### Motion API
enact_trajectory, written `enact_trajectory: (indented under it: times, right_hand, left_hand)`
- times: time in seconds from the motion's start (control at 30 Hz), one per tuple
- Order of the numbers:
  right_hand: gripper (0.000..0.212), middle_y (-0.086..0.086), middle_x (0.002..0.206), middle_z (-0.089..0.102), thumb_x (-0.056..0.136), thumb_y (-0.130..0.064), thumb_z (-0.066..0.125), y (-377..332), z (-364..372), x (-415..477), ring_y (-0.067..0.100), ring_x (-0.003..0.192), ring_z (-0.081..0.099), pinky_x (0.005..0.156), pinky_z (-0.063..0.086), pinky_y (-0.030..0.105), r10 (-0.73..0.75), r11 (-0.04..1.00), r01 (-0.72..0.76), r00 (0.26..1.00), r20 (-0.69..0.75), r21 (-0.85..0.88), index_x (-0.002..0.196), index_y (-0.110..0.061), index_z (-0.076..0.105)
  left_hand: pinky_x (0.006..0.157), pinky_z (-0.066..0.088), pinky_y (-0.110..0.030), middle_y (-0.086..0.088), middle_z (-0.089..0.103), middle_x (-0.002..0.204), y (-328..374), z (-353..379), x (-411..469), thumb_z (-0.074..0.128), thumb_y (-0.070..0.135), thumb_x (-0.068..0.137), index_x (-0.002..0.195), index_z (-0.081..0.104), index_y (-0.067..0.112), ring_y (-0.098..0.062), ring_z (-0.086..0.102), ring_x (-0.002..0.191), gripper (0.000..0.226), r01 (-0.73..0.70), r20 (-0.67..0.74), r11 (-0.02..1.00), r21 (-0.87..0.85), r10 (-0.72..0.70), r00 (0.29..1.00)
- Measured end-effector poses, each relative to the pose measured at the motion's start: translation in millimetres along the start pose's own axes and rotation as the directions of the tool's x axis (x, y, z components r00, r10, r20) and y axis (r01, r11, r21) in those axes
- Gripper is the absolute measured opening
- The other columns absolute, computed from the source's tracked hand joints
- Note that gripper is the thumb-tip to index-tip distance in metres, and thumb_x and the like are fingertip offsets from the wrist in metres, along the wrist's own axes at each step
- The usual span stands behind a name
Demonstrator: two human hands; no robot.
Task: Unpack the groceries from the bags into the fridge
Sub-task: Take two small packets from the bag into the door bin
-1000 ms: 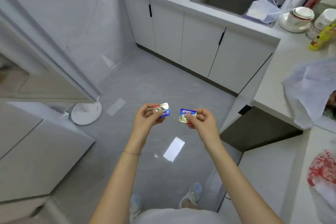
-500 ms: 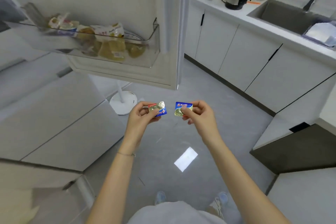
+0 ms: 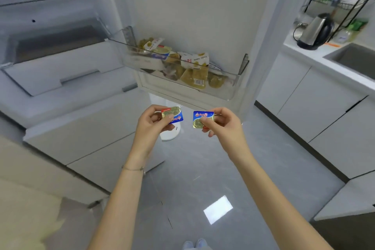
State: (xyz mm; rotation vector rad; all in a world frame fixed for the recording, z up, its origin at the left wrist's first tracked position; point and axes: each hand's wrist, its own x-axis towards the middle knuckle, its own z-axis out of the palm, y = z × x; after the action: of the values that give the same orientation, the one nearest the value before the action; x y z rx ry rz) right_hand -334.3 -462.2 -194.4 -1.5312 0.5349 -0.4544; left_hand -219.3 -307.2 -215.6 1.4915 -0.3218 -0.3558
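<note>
Each hand, left hand [image 3: 151, 123] and right hand [image 3: 221, 123], pinches a butter portion [image 3: 173, 114] just below the door bin [image 3: 233, 87] straight ahead.

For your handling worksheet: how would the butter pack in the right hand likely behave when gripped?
The butter pack looks light: the right hand pinches it by fingertips alone. Its glossy foil lid suggests slipperiness. It is flat, so unlikely to roll.
</note>
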Motion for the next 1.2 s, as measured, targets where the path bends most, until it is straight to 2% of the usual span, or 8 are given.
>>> enact_trajectory:
  times: [0.2, 0.37, 0.5, 0.67, 0.8, 0.93, 1.07, 1.2]
  right_hand:
    - [0.014, 0.001, 0.080, 0.074, 0.084, -0.012, 0.072, -49.1, 10.2, 21.8, 0.017, 0.063, 0.067, 0.058, 0.052, 0.023, -0.196, 0.978, 0.204, 0.969, 0.152, -0.040, 0.091, -0.014, 0.061]
    - [0.016, 0.005, 0.087, 0.074, 0.083, -0.011, 0.073, -91.1, 20.6, 46.9, 0.018, 0.072, 0.070, 0.063, 0.057, 0.029, -0.329, 0.942, 0.335, 0.930, 0.162, -0.011, 0.096, -0.012, 0.063]
    - [0.015, 0.002, 0.087, 0.073, 0.083, -0.008, 0.071, -119.6, 30.2, 71.1, 0.023, 0.075, 0.070, 0.064, 0.059, 0.031, -0.389, 0.920, 0.391, 0.919, 0.067, -0.024, 0.095, -0.014, 0.063]
    - [0.017, -0.016, 0.087, 0.066, 0.086, -0.014, 0.067, -132.1, 39.7, 101.3, 0.017, 0.079, 0.067, 0.058, 0.052, 0.024, -0.427, 0.873, 0.418, 0.904, 0.022, -0.249, 0.089, -0.030, 0.061]
    - [0.019, -0.013, 0.086, 0.066, 0.085, -0.011, 0.067, -125.3, 50.0, 118.2, 0.010, 0.078, 0.066, 0.056, 0.050, 0.017, -0.408, 0.857, 0.381, 0.913, -0.007, -0.347, 0.087, -0.030, 0.062]
    - [0.013, -0.010, 0.079, 0.067, 0.084, -0.011, 0.068, -119.4, 68.4, 133.8, 0.004, 0.070, 0.061, 0.057, 0.047, 0.014, -0.357, 0.850, 0.315, 0.934, -0.024, -0.422, 0.089, -0.024, 0.066]
    - [0.011, -0.007, 0.082, 0.067, 0.086, -0.016, 0.067, -115.6, 80.7, 142.4, 0.005, 0.075, 0.062, 0.057, 0.048, 0.018, -0.315, 0.797, 0.248, 0.949, -0.029, -0.551, 0.085, -0.026, 0.062]
    - [0.008, -0.005, 0.087, 0.067, 0.088, -0.021, 0.065, -112.8, 83.3, 142.6, 0.008, 0.083, 0.065, 0.056, 0.050, 0.023, -0.238, 0.793, 0.161, 0.970, -0.055, -0.588, 0.087, -0.027, 0.060]
  left_hand:
    - [0.067, 0.056, -0.027, -0.004, 0.072, 0.091, 43.7, -9.7, 11.6, 0.066, 0.010, 0.090, 0.097, 0.063, 0.019, -0.015, 0.063, 0.066, 0.011, -0.140, -0.098, 0.990, 0.028, 0.142, 0.985]
    - [0.065, 0.053, -0.020, -0.004, 0.070, 0.096, 80.7, -14.3, 29.3, 0.063, 0.005, 0.090, 0.099, 0.061, 0.019, -0.010, 0.066, 0.076, 0.017, -0.342, -0.131, 0.938, 0.055, 0.346, 0.929]
    - [0.071, 0.054, -0.019, 0.000, 0.070, 0.100, 104.8, -19.1, 61.1, 0.064, 0.006, 0.090, 0.103, 0.061, 0.018, -0.008, 0.068, 0.090, 0.018, -0.446, -0.083, 0.892, 0.068, 0.451, 0.889]
    - [0.083, 0.048, -0.018, 0.009, 0.066, 0.097, 127.2, -30.9, 118.1, 0.061, -0.003, 0.090, 0.099, 0.059, 0.027, -0.005, 0.064, 0.091, 0.031, -0.583, 0.069, 0.794, 0.173, 0.581, 0.811]
    - [0.077, 0.048, -0.018, 0.006, 0.067, 0.096, 135.4, -50.3, 162.2, 0.061, -0.002, 0.089, 0.098, 0.061, 0.024, -0.011, 0.065, 0.090, 0.028, -0.580, 0.215, 0.762, 0.288, 0.539, 0.815]
    - [0.070, 0.051, -0.024, 0.007, 0.072, 0.088, 135.6, -62.0, 198.0, 0.067, 0.006, 0.087, 0.090, 0.065, 0.030, -0.011, 0.067, 0.082, 0.025, -0.483, 0.343, 0.804, 0.347, 0.371, 0.863]
    - [0.067, 0.045, -0.013, 0.012, 0.069, 0.081, 133.1, -64.4, 220.6, 0.069, 0.003, 0.085, 0.084, 0.067, 0.020, -0.004, 0.063, 0.079, 0.018, -0.542, 0.539, 0.742, 0.394, 0.291, 0.791]
    - [0.067, 0.043, -0.011, 0.010, 0.069, 0.085, 130.2, -71.4, 237.8, 0.073, 0.016, 0.085, 0.086, 0.070, 0.021, -0.001, 0.062, 0.083, 0.006, -0.560, 0.590, 0.697, 0.447, 0.241, 0.771]
